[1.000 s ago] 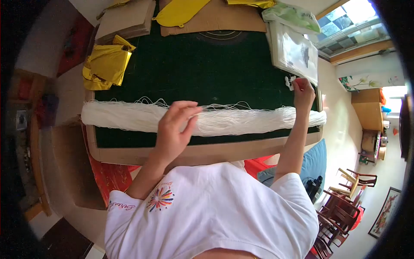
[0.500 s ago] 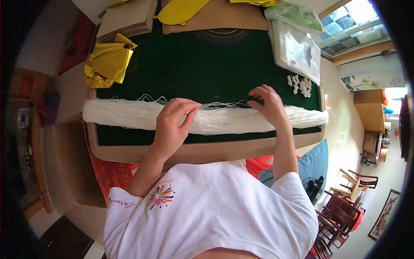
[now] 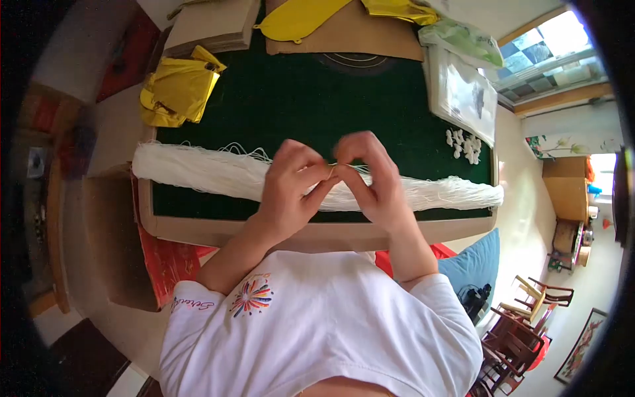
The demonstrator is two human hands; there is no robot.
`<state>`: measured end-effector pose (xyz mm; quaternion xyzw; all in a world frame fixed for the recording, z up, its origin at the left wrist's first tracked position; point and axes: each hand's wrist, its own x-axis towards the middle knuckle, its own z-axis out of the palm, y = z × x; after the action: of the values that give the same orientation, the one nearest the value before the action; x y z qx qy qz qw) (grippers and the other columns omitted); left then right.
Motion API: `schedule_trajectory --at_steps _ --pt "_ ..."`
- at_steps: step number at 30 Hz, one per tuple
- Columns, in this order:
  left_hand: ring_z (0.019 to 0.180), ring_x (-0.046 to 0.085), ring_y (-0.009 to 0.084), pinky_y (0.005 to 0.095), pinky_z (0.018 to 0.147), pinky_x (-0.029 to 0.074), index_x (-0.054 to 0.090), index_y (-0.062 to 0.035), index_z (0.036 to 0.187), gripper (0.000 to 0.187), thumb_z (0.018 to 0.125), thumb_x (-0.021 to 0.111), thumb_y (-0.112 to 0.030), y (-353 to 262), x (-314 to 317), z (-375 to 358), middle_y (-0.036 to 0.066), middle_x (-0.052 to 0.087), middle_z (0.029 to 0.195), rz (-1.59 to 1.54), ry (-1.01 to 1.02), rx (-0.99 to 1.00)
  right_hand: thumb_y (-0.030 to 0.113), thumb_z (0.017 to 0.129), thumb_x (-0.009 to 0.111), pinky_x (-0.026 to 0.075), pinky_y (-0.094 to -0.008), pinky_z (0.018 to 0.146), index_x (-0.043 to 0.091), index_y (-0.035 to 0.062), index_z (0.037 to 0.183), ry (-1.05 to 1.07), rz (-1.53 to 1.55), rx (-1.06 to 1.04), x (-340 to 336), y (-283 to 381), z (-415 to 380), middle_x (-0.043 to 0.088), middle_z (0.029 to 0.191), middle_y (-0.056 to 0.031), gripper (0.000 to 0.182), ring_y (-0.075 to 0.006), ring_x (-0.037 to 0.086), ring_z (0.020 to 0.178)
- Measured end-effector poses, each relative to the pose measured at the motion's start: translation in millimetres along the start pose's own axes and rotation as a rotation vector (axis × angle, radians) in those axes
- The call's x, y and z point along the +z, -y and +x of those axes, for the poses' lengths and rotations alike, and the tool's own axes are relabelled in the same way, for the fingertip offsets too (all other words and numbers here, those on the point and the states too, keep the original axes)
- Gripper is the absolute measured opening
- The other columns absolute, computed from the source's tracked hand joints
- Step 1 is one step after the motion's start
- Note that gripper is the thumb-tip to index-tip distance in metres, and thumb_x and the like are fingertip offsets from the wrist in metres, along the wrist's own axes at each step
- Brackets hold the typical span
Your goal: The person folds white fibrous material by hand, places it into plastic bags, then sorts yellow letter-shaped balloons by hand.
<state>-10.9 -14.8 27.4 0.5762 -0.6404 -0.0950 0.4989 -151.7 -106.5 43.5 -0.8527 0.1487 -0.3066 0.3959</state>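
Note:
A long hank of white string point(image 3: 198, 172) lies across the near side of the green-topped table point(image 3: 317, 109). Over its middle, my left hand point(image 3: 290, 188) and my right hand point(image 3: 376, 180) meet, thumbs and fingertips almost touching. Both are closed in a pinch on a thin strand of string point(image 3: 333, 169), of which only a short bit shows between the fingertips. Some loose loops stand up from the hank behind my left hand. The fingers are slightly blurred, and the hands cover the middle of the hank.
Folded gold foil balloons point(image 3: 178, 89) lie at the left. Behind are a stack of boards point(image 3: 211, 26), brown cardboard point(image 3: 350, 33) and a yellow foil piece point(image 3: 301, 18). Clear plastic bags point(image 3: 466, 92) and small white pieces point(image 3: 465, 145) sit at the right. A blue cushion point(image 3: 473, 261) is below the table edge.
My right hand has moved left and come up against my left hand, which has shifted slightly right. The fingertips now pinch together. The whole view has shifted and tilted a little.

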Motion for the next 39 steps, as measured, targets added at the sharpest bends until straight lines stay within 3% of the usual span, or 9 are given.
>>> schedule_trajectory --at_steps 6,9,14,20,29,33,35,37,39 --pt "0.081 0.053 0.017 0.0279 0.068 0.044 0.067 -0.0054 0.086 0.009 0.079 0.064 -0.001 -5 -48 5 0.003 0.056 0.088 -0.04 -0.339 -0.084 0.012 0.094 0.052 0.045 -0.0212 0.065 0.04 0.001 0.125 0.291 1.104 0.404 8 7 -10 0.062 0.093 -0.0087 0.036 -0.0096 0.056 0.075" --pt "0.082 0.055 0.0126 0.0245 0.068 0.045 0.067 -0.0037 0.089 0.007 0.085 0.061 -0.003 19 -77 -4 0.004 0.057 0.091 -0.301 -0.628 -0.37 0.005 0.088 0.06 0.041 -0.0185 0.057 0.061 -0.0008 0.094 0.032 0.369 0.456 1 7 -11 0.064 0.08 -0.0018 0.008 -0.0034 0.051 0.066" --pt "0.083 0.056 0.0108 0.0203 0.069 0.044 0.062 -0.0014 0.105 0.025 0.081 0.067 -0.005 23 -71 -9 0.007 0.056 0.094 0.05 -0.239 -0.44 0.003 0.086 0.061 0.043 -0.0233 0.053 0.062 -0.0001 0.09 -0.008 0.03 0.322 -14 7 -5 0.064 0.08 -0.0075 0.005 -0.0081 0.058 0.066" --pt "0.051 0.045 0.0046 0.0179 0.046 0.038 0.065 -0.0033 0.111 0.025 0.087 0.059 -0.006 0 -17 -10 0.006 0.068 0.086 -0.585 0.424 -0.49 -0.003 0.083 0.058 0.046 -0.0247 0.057 0.061 -0.0011 0.091 -0.119 0.12 0.212 -12 10 3 0.063 0.08 -0.0111 0.009 -0.0173 0.061 0.065" --pt "0.053 0.044 0.0048 0.0183 0.048 0.037 0.063 -0.0014 0.102 0.02 0.095 0.046 -0.01 8 2 -19 0.005 0.067 0.092 -0.364 0.129 -0.261 0.001 0.075 0.056 0.048 -0.039 0.06 0.053 0.0 0.096 0.248 -0.152 -0.128 1 5 -20 0.055 0.084 -0.0123 0.021 -0.031 0.058 0.076" --pt "0.048 0.043 0.0064 0.0189 0.045 0.034 0.06 -0.0039 0.089 0.018 0.093 0.05 -0.018 -4 -39 -33 0.002 0.055 0.07 -0.918 0.308 -0.439 -0.002 0.072 0.059 0.043 -0.0374 0.053 0.055 0.0021 0.085 0.164 -0.089 -0.151 -4 -11 -16 0.055 0.073 -0.0114 0.014 -0.0285 0.054 0.063" --pt "0.048 0.044 0.0066 0.0244 0.045 0.036 0.052 -0.0062 0.069 0.031 0.096 0.046 -0.021 11 -76 -29 0.006 0.059 0.071 -1.867 -0.21 -0.492 0.01 0.075 0.059 0.046 -0.0361 0.054 0.053 0.0046 0.088 0.265 0.013 -0.188 15 -5 -32 0.052 0.07 -0.0079 0.015 -0.0258 0.055 0.063" --pt "0.043 0.042 0.0067 0.025 0.042 0.036 0.042 -0.009 0.062 0.038 0.097 0.043 -0.024 6 -98 -14 0.007 0.061 0.072 -0.99 -0.606 -0.714 0.01 0.074 0.06 0.046 -0.0357 0.053 0.054 0.0046 0.089 0.359 -0.015 -0.223 27 9 -37 0.051 0.069 -0.0069 0.017 -0.0254 0.055 0.061" --pt "0.055 0.054 0.0128 0.0294 0.052 0.045 0.052 -0.0031 0.072 0.026 0.094 0.047 -0.016 23 -68 -17 0.009 0.063 0.076 -0.374 -0.222 -0.404 0.01 0.073 0.06 0.046 -0.0353 0.051 0.054 0.0045 0.09 0.445 -0.045 -0.264 23 22 -31 0.051 0.069 -0.0059 0.018 -0.025 0.055 0.059"
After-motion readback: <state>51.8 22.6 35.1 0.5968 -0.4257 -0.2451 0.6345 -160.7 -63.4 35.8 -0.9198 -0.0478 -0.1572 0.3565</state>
